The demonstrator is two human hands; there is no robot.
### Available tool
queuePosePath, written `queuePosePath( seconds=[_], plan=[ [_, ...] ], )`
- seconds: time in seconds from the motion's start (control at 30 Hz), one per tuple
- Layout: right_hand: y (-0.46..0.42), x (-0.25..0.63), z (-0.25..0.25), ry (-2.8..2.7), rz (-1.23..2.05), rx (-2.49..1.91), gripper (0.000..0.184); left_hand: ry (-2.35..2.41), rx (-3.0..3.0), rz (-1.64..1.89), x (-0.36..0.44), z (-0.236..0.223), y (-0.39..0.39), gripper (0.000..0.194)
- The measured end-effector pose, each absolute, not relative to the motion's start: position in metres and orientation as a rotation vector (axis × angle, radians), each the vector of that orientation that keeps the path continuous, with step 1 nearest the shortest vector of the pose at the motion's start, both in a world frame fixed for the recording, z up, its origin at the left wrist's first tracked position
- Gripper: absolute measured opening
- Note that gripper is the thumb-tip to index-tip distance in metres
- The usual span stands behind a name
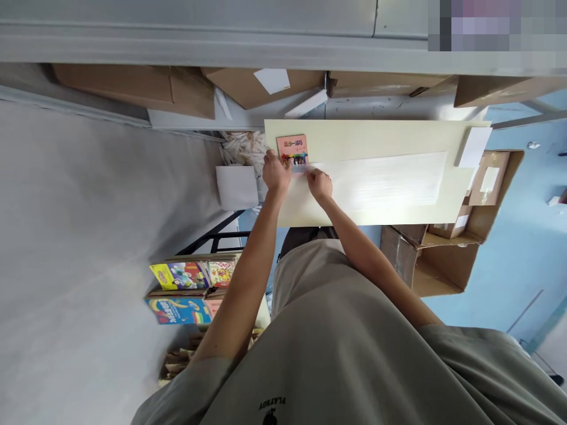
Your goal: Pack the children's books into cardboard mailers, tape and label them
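A small pink book (293,144) with a rainbow-coloured picture on its cover lies at the left end of a pale cream table (354,139). My left hand (277,173) grips the book at its lower left edge, the thumb resting on the cover. Beside the lower right corner, my right hand (320,184) is closed in a pinch. What its fingers hold is too small to make out. A pale, shiny strip shows across the lower part of the cover, between both hands. Right of my right hand, thin white glossy sheets (394,183) are spread flat on the table.
A white box (473,147) sits at the table's right end. Cardboard boxes (266,82) line the shelf behind. Open cartons (447,268) stand at right. On the left are a white box (237,187), crumpled paper strips (243,147) and stacked colourful books (179,310).
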State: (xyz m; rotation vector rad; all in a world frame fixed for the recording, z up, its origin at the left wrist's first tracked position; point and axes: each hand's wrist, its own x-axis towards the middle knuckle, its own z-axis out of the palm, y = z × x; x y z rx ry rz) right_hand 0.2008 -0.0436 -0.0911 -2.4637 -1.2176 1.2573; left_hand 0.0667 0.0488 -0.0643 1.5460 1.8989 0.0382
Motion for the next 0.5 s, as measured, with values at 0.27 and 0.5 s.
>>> queuePosePath(
  seconds=[0.27, 0.5],
  plan=[
    [-0.043, 0.206, -0.091, -1.315, 1.276, -2.454, 0.029, 1.749, 1.554, -0.176, 0.072, -0.079, 0.104, 0.015],
    [-0.043, 0.216, -0.094, -1.399, 1.357, -2.306, 0.028, 1.560, 1.812, 0.595, 0.073, -0.030, 0.096, 0.019]
  ],
)
